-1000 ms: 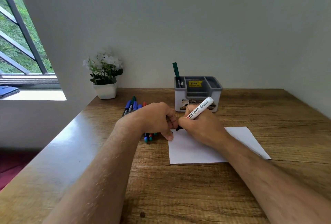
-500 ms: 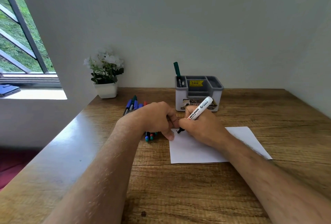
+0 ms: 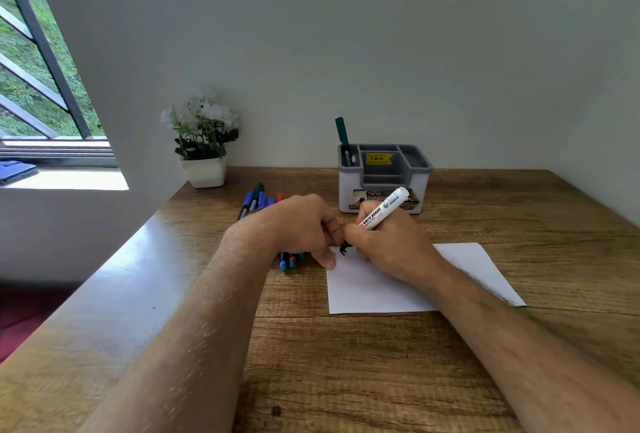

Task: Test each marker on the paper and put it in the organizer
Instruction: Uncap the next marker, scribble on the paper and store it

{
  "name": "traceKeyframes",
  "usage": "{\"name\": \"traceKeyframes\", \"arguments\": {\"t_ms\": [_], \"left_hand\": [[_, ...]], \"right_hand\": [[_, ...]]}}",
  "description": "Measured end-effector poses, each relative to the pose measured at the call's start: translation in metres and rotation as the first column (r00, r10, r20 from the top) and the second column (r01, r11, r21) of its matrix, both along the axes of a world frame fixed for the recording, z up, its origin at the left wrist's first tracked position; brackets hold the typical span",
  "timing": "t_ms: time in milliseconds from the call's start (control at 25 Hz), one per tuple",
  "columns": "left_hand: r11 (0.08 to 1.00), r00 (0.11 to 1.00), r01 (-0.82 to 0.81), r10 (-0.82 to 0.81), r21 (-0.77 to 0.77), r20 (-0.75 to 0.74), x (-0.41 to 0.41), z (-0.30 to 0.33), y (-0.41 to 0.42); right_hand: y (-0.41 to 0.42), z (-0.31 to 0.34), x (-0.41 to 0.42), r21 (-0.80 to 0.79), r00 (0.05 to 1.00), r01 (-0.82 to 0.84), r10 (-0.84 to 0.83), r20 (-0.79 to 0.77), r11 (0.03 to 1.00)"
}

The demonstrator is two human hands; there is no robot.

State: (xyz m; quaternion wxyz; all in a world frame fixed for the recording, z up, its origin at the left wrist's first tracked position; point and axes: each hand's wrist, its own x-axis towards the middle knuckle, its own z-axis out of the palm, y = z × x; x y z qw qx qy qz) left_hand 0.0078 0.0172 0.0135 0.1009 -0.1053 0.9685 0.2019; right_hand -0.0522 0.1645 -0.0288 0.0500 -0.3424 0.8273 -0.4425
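Observation:
My right hand (image 3: 393,247) grips a white whiteboard marker (image 3: 382,209) with its black tip down on the top left corner of the white paper (image 3: 374,290). A small dark mark shows beside the tip. My left hand (image 3: 298,226) rests beside it with fingers curled, its thumb pressing the paper's left edge; what lies inside the curled fingers is hidden. Several loose markers (image 3: 256,198) lie under and behind my left hand. The grey and white organizer (image 3: 349,191) stands behind the paper with a green marker (image 3: 341,132) upright in its left slot.
A white pot with a flowering plant (image 3: 204,145) stands at the back left of the wooden table (image 3: 346,380). The wall runs close behind the organizer. A window and its sill are off to the left.
The marker tip has shifted slightly on the paper's corner while writing. Both hands stay in nearly the same place.

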Motion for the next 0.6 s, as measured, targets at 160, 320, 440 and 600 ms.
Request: {"name": "traceKeyframes", "arguments": {"t_ms": [160, 320, 440, 600], "left_hand": [[1.000, 1.000, 0.002, -0.002, -0.003, 0.003, -0.0008, -0.0005, -0.0002], [1.000, 1.000, -0.002, 0.002, -0.005, 0.002, -0.0005, -0.0006, -0.0001], [1.000, 1.000, -0.003, 0.003, -0.003, -0.004, 0.0003, -0.0001, 0.0002], [1.000, 1.000, -0.003, 0.003, -0.006, 0.003, 0.0009, 0.0011, 0.0017]], "right_hand": [[-0.0002, 0.0010, 0.0001, 0.012, 1.000, -0.017, 0.017, 0.000, 1.000], [0.0005, 0.0003, -0.0006, -0.005, 1.000, -0.014, 0.014, -0.017, 1.000], [0.0013, -0.0002, -0.0009, -0.006, 0.999, -0.039, 0.039, -0.007, 0.999], [0.0020, 0.0008, 0.0011, 0.017, 0.998, -0.041, 0.042, -0.047, 0.999]]}}
